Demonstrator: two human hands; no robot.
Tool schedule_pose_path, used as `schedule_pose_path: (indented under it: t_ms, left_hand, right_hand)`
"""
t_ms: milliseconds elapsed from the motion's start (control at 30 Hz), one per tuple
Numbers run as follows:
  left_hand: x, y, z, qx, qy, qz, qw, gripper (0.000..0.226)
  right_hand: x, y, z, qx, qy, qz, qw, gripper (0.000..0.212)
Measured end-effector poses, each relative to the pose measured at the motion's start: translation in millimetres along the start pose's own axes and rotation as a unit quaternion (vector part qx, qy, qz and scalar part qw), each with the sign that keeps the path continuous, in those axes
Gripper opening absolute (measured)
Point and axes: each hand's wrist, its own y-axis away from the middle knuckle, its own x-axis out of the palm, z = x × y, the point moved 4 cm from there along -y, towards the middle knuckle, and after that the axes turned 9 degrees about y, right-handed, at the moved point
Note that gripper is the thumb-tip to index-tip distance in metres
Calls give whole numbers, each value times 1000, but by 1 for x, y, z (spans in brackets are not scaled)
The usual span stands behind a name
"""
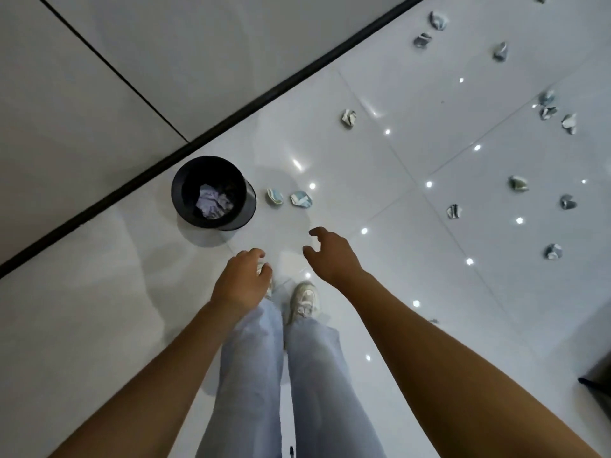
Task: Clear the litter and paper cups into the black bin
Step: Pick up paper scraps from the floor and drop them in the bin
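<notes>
Two crumpled paper cups lie on the white tiled floor (pixel 380 180) just beside the black bin (pixel 213 193), on the side away from the wall: the nearer cup (pixel 274 197) sits close to the bin wall without touching it, and the second cup (pixel 301 199) lies just beyond the first. The bin stands upright near the dark skirting strip (pixel 231 117) at the foot of the wall, and a wad of crumpled paper (pixel 213 201) rests at its bottom.

Further pieces of crumpled litter are scattered well apart from the bin across the floor. One piece (pixel 348 118) lies beyond the two cups; a cluster of three (pixel 549 109) lies farther out; several more single pieces, for example (pixel 453 211) and (pixel 553 251), lie on the far side of the person from the bin.

The left hand (pixel 243 282) hangs above the floor on the near side of the bin, fingers loosely curled downward with nothing visible in them. The right hand (pixel 330 254) is extended beside it, farther from the bin, fingers and thumb spread and partly bent, holding nothing. Both hands are clear of the bin and of the cups.

Pale trousers (pixel 297 375) and a light shoe (pixel 304 300) show below the hands.
</notes>
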Motion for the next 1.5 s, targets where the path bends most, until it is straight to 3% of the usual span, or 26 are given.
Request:
schedule_pose_path:
  t_ms: [400, 667, 967, 1067, 1267, 1500]
  left_hand:
    - [56, -160, 97, -31, 21, -22, 999, 37]
    - [120, -287, 166, -43, 91, -36, 994, 38]
    - [173, -397, 219, -64, 184, -43, 980, 38]
    - [185, -415, 223, -59, 200, -68, 976, 40]
    - [190, -443, 212, -50, 276, -101, 955, 48]
    - [190, -447, 183, -44, 371, -75, 924, 52]
  right_hand:
    - [94, -178, -21, 18, -63, -13, 998, 53]
    - [190, -308, -65, 4, -87, -38, 995, 59]
    - [257, -449, -68, -53, -89, -123, 987, 51]
    - [269, -471, -69, -81, -74, -154, 982, 50]
    - [267, -475, -79, -130, -117, -166, 971, 27]
    - [245, -432, -92, -170, -256, -91, 947, 24]
